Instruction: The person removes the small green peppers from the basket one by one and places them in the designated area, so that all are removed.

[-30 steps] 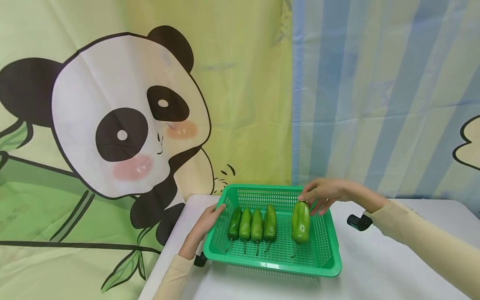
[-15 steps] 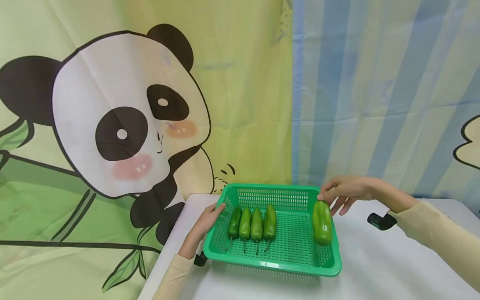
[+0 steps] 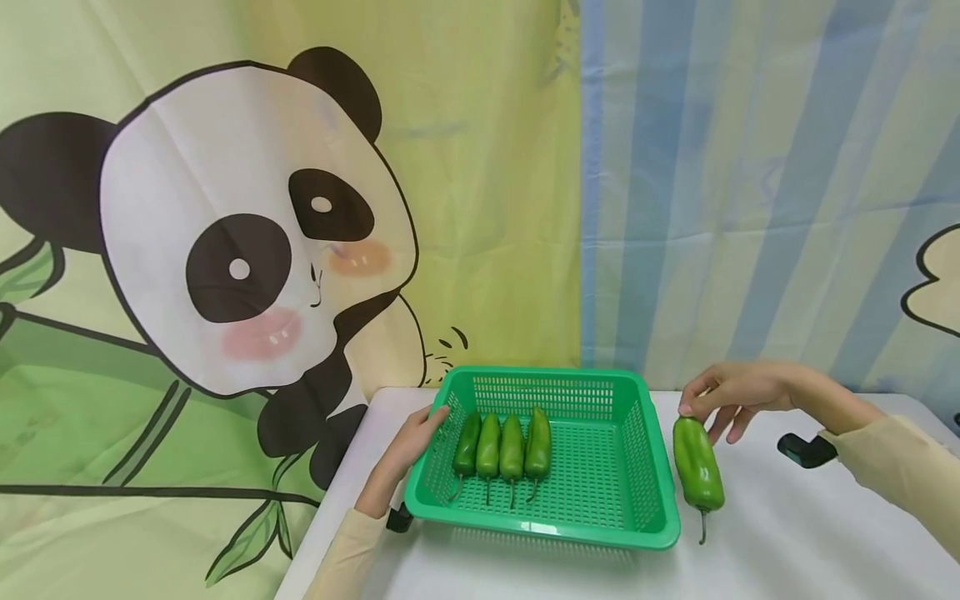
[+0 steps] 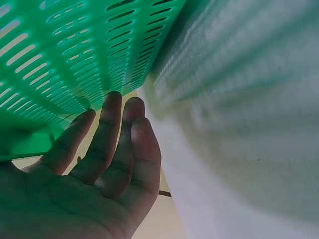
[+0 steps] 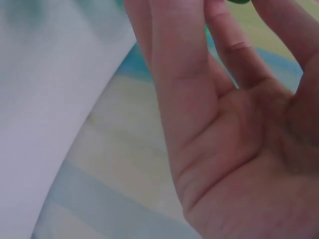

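A green pepper hangs stem down just right of the green plastic basket. My right hand pinches its upper end between thumb and fingertips. In the right wrist view my right hand fills much of the picture, with only a sliver of the pepper at the top edge. My left hand holds the basket's left side, thumb over the rim. From the left wrist, the fingers lie fairly straight along the basket's slotted outer wall. Several green peppers lie side by side in the basket's left half.
The basket stands on a white table near its left edge. A curtain with a panda print and blue stripes hangs behind it. Black wrist devices sit at both sleeves.
My right hand has carried the pepper rightward, from over the basket's right part, across the right rim, to outside it. The left hand and the other peppers have stayed put.
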`<state>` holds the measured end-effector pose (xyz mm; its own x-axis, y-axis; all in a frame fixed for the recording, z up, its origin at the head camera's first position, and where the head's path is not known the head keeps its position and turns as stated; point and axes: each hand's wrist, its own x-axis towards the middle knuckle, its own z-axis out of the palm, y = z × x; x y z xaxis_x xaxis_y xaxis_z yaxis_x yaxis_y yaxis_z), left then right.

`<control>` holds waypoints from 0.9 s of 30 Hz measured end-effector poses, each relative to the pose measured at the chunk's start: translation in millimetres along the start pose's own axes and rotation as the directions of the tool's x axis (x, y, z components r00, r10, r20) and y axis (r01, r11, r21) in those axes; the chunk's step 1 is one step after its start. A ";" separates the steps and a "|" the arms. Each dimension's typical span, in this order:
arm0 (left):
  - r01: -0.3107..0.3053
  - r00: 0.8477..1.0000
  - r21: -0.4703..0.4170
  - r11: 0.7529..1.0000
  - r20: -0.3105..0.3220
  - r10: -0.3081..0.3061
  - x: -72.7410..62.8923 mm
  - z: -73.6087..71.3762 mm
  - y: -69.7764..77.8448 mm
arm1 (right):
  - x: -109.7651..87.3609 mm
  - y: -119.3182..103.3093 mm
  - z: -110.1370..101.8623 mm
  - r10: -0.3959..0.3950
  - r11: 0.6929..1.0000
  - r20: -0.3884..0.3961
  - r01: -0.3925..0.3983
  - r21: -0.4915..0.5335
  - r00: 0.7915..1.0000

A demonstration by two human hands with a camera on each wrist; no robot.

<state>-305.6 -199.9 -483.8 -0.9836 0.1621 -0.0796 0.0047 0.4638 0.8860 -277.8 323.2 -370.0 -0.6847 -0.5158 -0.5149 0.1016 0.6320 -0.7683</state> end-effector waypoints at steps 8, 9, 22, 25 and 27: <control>-0.001 1.000 -0.003 1.000 0.000 0.001 0.6 -0.3 0.5 | 15.6 41.4 0.2 0.016 0.999 -0.045 -0.018 -0.048 0.999; -0.001 1.000 -0.004 1.000 0.000 0.001 0.7 -0.3 0.6 | 17.7 45.4 0.2 0.018 0.998 -0.053 -0.021 -0.055 0.998; 0.004 1.000 -0.015 1.000 0.016 -0.004 -0.7 -1.2 1.5 | 41.2 78.7 -6.8 0.066 0.986 -0.105 -0.081 -0.142 0.992; 0.007 1.000 -0.018 1.000 0.018 -0.007 -0.5 -0.8 0.8 | 45.7 80.6 -5.3 0.080 0.979 -0.118 -0.101 -0.178 0.990; 0.011 1.000 -0.023 1.000 0.015 -0.011 0.0 -0.4 0.1 | 47.9 80.5 -3.8 0.088 0.974 -0.131 -0.113 -0.198 0.987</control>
<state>-305.7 -200.2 -483.6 -0.9807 0.1704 -0.0959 -0.0102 0.4455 0.8952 -305.1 351.5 -455.1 -0.7619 -0.3776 -0.5262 0.0338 0.7882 -0.6145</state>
